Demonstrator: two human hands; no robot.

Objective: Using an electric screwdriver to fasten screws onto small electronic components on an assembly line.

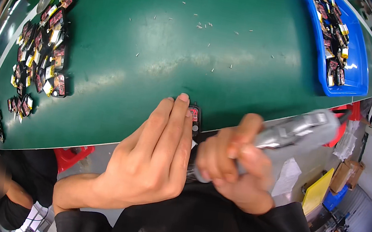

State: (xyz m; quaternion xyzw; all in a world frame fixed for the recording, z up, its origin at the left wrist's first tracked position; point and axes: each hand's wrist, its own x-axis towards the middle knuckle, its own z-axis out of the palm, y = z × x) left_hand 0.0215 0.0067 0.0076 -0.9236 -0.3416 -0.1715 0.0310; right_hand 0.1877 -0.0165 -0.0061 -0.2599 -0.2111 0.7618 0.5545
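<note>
At the near table edge my left hand (153, 154) reaches over a small black electronic device (195, 122) with a red panel and a round pale spot. Its fingers are stretched and close together, the index finger lying over the device's left side and holding it against the table; the thumb is hidden. To the right, my right hand (238, 165) is closed around a grey, partly see-through handheld tool (294, 130). The tool is smeared by motion, and its exact kind cannot be made out. It tilts up toward the right, apart from the device.
Similar devices with yellow and white parts lie in a heap (44, 50) on the left of the green table (153, 79). More fill a blue bin (352, 81) at the right. Small metal pins (202, 25) are scattered farther back. A seated person (12, 187) is at lower left.
</note>
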